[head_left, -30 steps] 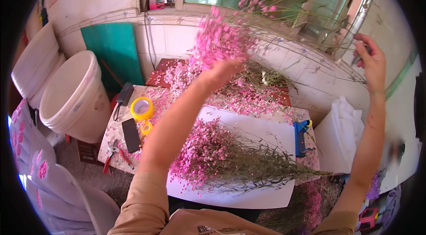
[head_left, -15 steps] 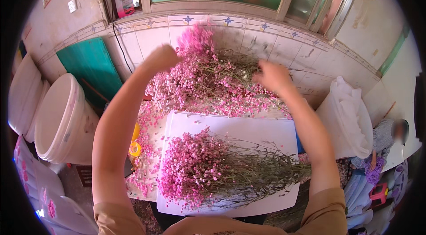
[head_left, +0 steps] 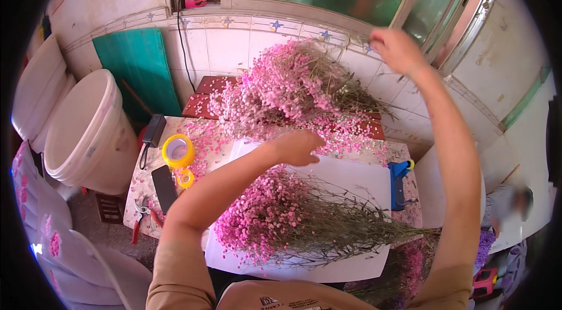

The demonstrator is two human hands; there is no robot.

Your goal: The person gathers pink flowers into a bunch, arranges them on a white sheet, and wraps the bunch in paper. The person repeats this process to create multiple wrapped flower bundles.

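Head view, catalogued by clock face. Pink-flowered bunch [head_left: 293, 216]: laid at 6 o'clock on white paper [head_left: 234, 264], stem ends pointed toward 4. Pink flower heap [head_left: 287, 85]: piled at 12. Left hand [head_left: 297, 147]: held near centre, between heap and bunch; fingers partly curled, whether anything is grasped cannot be told. Right hand [head_left: 398, 51]: held up at 2; fingers bent and blurred, contents likewise uncertain. Step in hand, as judged: stems being picked over and gathered. Next move, as judged: a light grip on the stems is called for, blooms kept uncrushed.
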